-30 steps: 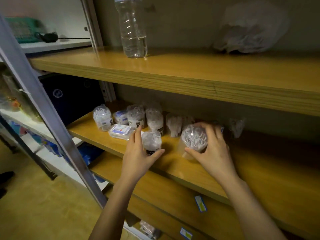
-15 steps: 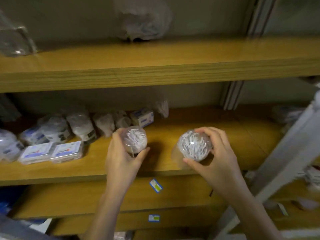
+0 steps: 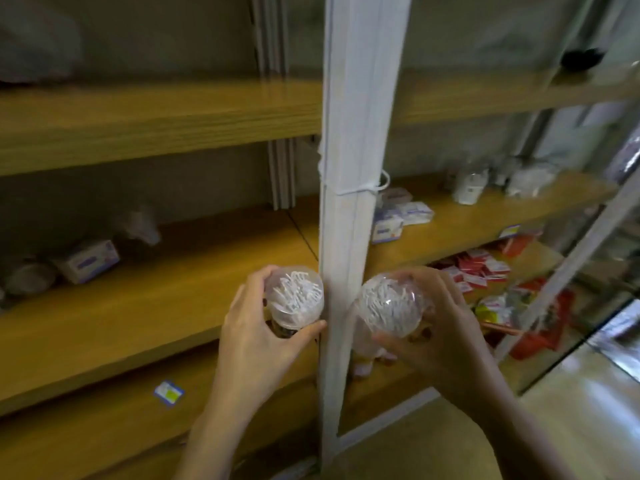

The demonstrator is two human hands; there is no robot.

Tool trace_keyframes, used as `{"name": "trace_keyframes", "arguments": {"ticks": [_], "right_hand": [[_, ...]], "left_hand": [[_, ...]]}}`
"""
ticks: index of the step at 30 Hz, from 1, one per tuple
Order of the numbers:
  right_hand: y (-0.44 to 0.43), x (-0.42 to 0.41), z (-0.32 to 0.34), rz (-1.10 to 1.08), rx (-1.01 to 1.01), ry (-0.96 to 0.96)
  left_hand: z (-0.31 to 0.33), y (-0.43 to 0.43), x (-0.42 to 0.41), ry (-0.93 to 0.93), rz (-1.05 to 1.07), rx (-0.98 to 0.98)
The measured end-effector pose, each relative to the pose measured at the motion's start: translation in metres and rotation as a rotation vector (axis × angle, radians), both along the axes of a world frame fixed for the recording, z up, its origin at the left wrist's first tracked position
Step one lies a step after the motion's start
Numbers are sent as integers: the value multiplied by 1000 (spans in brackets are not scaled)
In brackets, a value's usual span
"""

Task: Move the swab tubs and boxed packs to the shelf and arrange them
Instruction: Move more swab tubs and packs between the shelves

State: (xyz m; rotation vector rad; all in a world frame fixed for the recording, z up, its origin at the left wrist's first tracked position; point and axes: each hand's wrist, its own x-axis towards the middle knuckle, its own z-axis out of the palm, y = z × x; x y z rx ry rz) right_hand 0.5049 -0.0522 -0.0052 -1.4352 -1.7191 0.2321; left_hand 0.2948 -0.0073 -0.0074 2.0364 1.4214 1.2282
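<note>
Compared with the moment before, the view has turned to the right: a white upright post (image 3: 349, 188) of the rack now stands in the middle, where earlier the open middle shelf (image 3: 145, 306) filled the picture. Both tubs were over that shelf; now they are held in the air in front of the post, one on each side of it.

The left hand (image 3: 258, 336) holds a clear swab tub (image 3: 294, 299) with its fingers (image 3: 256, 282) curled around the side and the thumb pressed under it. The right hand (image 3: 441, 336) grips a second swab tub (image 3: 389, 308) in the same way, fingers wrapped over its far side. Each tub is round, transparent and packed with white swabs, and is tilted so that its top faces the camera. Neither tub touches a shelf.

On the middle shelf at the left, a small boxed pack (image 3: 90, 259) with blue print lies near some blurred wrapped tubs. To the right of the post, more boxed packs (image 3: 401, 218) lie on the next shelf (image 3: 485, 223), with pale wrapped items (image 3: 498, 180) behind them. Below, red packets (image 3: 481, 268) are piled. A blue and yellow price label (image 3: 168, 393) sticks to the shelf edge at the lower left. The post hides part of the right shelf.
</note>
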Motion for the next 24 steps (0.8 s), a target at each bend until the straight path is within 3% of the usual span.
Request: {"name": "trace_keyframes", "arguments": {"ticks": [12, 24], "right_hand": [[-31, 173, -13, -192, 17, -21], [17, 282, -25, -262, -5, 35]], "left_hand": [[-5, 2, 177, -5, -168, -46], [-12, 73, 304, 52, -243, 3]]}}
